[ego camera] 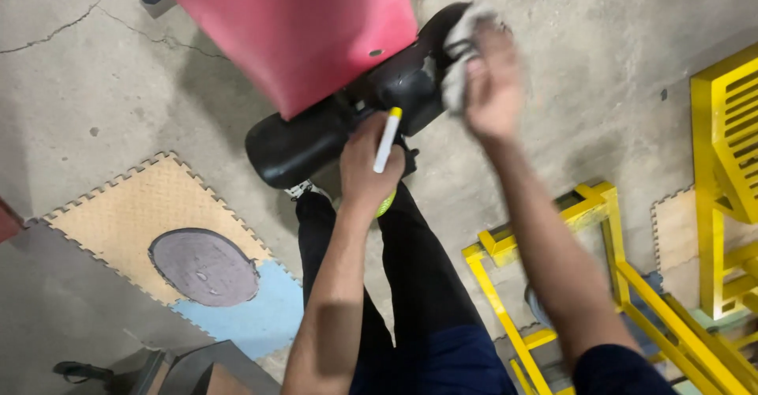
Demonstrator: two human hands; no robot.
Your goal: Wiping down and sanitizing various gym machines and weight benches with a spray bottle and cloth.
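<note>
The concrete floor fills most of what you see, cracked toward ten o'clock. At twelve o'clock a big red panel slants down over a black moulded part that runs from the centre up toward one o'clock. At four o'clock stands a yellow metal frame, with more yellow framing at the three o'clock edge. At eight o'clock lie interlocking foam mats, tan and pale blue, with a grey round disc on them. Your dark trouser legs run down to six o'clock.

Your right hand, at one o'clock, is closed on a grey-white cloth and presses it against the upper end of the black part; this hand is blurred. Your left hand, at centre, is closed around a white marker with a yellow cap, cap pointing up, and it rests against the black part just below the red panel.
</note>
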